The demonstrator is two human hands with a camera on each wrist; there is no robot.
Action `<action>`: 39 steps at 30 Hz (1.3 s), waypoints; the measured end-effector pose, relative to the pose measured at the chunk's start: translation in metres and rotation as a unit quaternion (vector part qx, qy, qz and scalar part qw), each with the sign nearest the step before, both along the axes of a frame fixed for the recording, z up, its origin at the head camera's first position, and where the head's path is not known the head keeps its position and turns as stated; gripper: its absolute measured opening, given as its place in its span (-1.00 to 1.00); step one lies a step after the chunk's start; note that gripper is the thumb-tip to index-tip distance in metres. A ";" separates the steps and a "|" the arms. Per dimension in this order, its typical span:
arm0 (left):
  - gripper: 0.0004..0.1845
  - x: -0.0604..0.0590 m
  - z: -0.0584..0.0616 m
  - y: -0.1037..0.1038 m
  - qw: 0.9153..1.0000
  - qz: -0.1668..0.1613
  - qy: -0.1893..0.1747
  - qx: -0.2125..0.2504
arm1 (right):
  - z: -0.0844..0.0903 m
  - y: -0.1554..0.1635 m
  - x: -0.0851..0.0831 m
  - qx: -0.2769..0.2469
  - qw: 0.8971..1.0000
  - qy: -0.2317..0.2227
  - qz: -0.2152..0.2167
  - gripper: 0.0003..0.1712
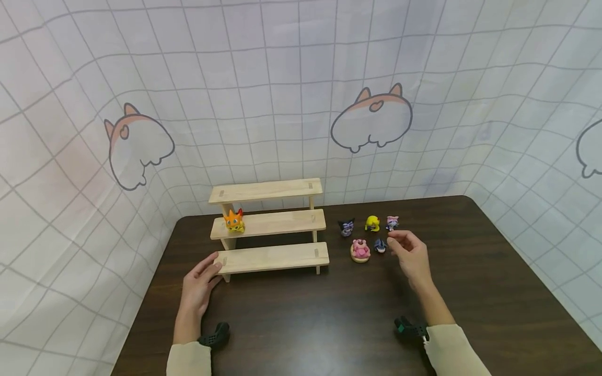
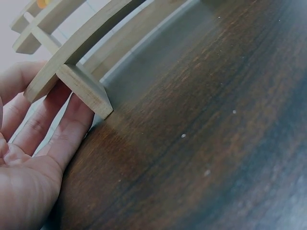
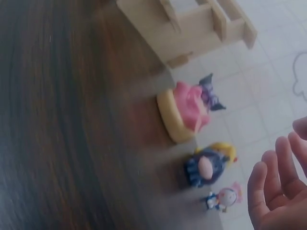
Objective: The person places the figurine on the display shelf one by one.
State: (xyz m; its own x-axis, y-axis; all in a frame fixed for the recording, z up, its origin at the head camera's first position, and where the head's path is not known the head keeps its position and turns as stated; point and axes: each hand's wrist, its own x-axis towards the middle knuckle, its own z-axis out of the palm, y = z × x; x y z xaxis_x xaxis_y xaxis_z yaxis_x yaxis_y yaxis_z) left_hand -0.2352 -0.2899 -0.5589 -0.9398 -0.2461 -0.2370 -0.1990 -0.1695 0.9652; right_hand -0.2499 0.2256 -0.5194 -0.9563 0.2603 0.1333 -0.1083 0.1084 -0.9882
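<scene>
Left hand (image 1: 201, 284), fingers straight, rests against the left end of the wooden step shelf's (image 1: 273, 257) lowest tier. Right hand (image 1: 410, 256), fingers loosely open and holding nothing, hovers just beside the dark blue figure (image 1: 380, 245). The right wrist view is blurred; figure details are indistinct. An orange figure (image 1: 233, 221) stands on the middle tier.

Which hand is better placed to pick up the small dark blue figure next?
Right, probably. The right hand hovers open just beside the dark blue figure, while the left hand rests against the wooden shelf across the table.
</scene>
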 end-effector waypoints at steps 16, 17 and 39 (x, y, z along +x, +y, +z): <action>-0.40 0.001 0.006 0.000 1.000 -0.002 -0.003 0.001 | -0.017 0.022 -0.012 0.140 0.985 -0.077 0.066 -0.42; -0.40 0.001 0.006 0.000 1.000 -0.002 -0.003 0.003 | -0.018 0.023 -0.014 0.147 0.983 -0.083 0.072 -0.41; -0.43 0.002 0.006 0.003 1.000 -0.001 -0.006 -0.004 | -0.029 0.027 -0.030 0.207 0.961 -0.096 0.155 -0.33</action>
State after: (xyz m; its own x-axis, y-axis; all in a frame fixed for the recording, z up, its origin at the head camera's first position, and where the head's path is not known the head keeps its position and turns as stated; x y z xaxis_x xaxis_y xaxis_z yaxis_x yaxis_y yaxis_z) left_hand -0.2330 -0.2872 -0.5532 -0.9373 -0.2470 -0.2460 -0.2106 -0.1612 0.9642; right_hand -0.2798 0.2526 -0.5480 -0.9966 -0.0794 -0.0230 -0.0187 0.4882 -0.8725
